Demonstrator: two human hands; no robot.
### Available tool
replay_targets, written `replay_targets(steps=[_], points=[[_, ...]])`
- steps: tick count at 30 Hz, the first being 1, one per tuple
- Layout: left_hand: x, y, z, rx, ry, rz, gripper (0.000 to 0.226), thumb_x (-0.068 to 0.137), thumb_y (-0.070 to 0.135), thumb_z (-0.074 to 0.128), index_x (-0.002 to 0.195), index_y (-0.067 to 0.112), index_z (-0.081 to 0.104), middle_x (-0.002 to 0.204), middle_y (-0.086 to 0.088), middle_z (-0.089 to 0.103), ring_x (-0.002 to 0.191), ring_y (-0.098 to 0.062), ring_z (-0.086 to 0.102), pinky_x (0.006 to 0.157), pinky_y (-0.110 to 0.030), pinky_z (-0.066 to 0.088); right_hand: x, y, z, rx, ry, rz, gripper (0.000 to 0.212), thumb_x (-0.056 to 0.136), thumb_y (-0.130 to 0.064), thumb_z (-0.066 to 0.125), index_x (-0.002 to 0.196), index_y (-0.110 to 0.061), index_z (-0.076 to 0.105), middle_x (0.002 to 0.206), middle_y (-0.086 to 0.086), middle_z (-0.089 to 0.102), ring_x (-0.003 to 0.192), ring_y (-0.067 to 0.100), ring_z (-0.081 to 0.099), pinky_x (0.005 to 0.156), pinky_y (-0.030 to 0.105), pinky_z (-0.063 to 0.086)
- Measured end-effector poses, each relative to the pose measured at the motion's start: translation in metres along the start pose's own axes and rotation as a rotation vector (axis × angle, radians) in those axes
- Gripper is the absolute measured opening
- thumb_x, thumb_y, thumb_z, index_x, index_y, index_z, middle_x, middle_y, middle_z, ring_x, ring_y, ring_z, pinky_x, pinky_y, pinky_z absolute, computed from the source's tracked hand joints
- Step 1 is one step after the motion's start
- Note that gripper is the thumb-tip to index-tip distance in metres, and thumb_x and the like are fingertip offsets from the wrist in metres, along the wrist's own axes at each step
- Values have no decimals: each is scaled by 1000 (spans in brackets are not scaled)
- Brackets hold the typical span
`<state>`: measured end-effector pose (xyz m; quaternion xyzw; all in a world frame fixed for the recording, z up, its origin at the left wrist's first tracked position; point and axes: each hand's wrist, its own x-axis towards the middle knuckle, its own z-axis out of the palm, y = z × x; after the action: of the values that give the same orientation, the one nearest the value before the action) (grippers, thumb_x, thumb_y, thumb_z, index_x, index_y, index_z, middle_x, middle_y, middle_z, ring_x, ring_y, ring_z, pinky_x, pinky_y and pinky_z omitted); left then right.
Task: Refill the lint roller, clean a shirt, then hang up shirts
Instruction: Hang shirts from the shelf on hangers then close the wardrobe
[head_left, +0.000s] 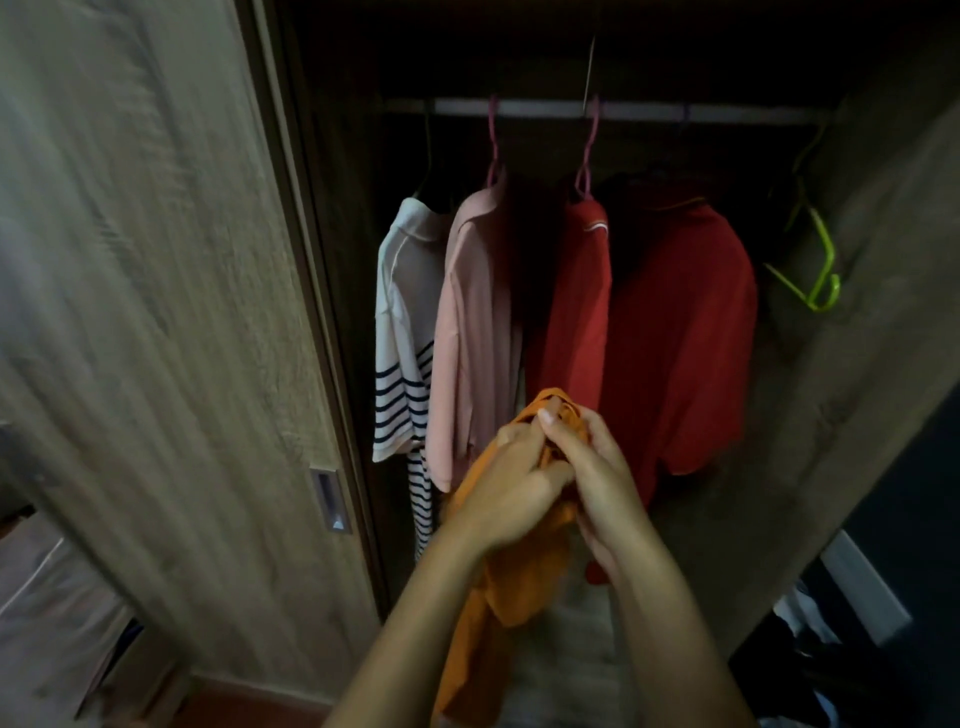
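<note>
Both grips, left hand (511, 486) and right hand (597, 467), clutch orange shirt (511, 582); shirt hangs lengthwise downward.

Wardrobe door (156, 312): matt wood-grain finish, metal pull (330, 500) set in it. Rail (519, 108) looks like smooth metal. Green hanger (815, 260) glossy plastic (pink hangers (587, 150) likewise plastic). Orange shirt (514, 582), red shirts (675, 338), pink shirt (472, 338), striped shirt (402, 338): soft matt cloth.
</note>
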<state>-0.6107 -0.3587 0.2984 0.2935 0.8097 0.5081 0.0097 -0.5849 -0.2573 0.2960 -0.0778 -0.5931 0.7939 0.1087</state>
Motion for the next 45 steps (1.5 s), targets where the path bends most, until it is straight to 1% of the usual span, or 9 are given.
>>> replay_targets(steps=[6,12,16,20,26,31,38,41,45], points=[[-6,-4,-19,-301,-32,-18,54,86,1,43,131,28,48,121,7,63,108,-6,60,86,-19,46,3,-3,-12,-130,26,-55,17,93,-11,57,105,-14,68,94,9,73,84,18,67,74,28,53],[-10,-30,-14,-13,232,-7,57,77,17,64,129,32,45,112,-1,45,98,10,46,78,0,36,1,-3,-4,-212,-140,-104,18,94,-9,55,96,-21,68,89,3,71,82,13,65,77,28,50],[-14,-45,-21,-260,-15,-130,61,72,31,69,129,39,49,139,4,45,127,-5,44,97,-11,36,0,-15,-8,-274,-313,-108,18,93,-6,55,102,-15,68,92,3,69,86,10,63,75,21,51],[-19,-54,-34,-182,-144,-150,35,78,30,75,105,9,65,100,-4,70,92,-10,67,79,-20,54,8,-39,-27,-474,-117,-251,14,84,-7,68,96,-12,74,89,-2,74,80,1,65,75,14,49],[-24,-96,-56,206,-260,-179,11,84,31,70,88,22,68,91,-2,68,87,-13,65,86,-42,53,4,-55,-55,-584,43,-348,13,89,-17,63,95,-21,73,92,-9,72,86,-3,64,75,7,46],[-32,-89,-73,44,-113,-189,17,87,26,65,90,11,73,84,-5,72,77,-15,66,79,-35,53,-6,-60,-77,-528,-52,-169,22,80,-33,74,101,-30,73,100,-4,73,96,10,68,86,27,52],[-30,-44,-113,-152,262,-112,17,95,20,55,95,17,71,78,10,73,72,3,64,66,-9,51,-14,-78,-109,-633,-341,19,57,58,-23,82,113,-32,69,113,-7,70,100,6,67,79,23,56],[-27,-38,-108,-105,262,-64,20,98,18,49,103,17,69,90,6,71,85,1,63,77,-11,50,-6,-63,-106,-637,-182,-2,25,71,-42,73,94,-32,77,102,-6,75,100,13,68,92,35,53],[-25,-39,-112,4,266,-23,23,100,22,44,113,19,63,105,6,65,96,-3,60,85,-22,47,-2,-56,-107,-495,-29,-26,37,84,-55,58,91,-24,77,98,1,76,100,17,69,98,36,48]])
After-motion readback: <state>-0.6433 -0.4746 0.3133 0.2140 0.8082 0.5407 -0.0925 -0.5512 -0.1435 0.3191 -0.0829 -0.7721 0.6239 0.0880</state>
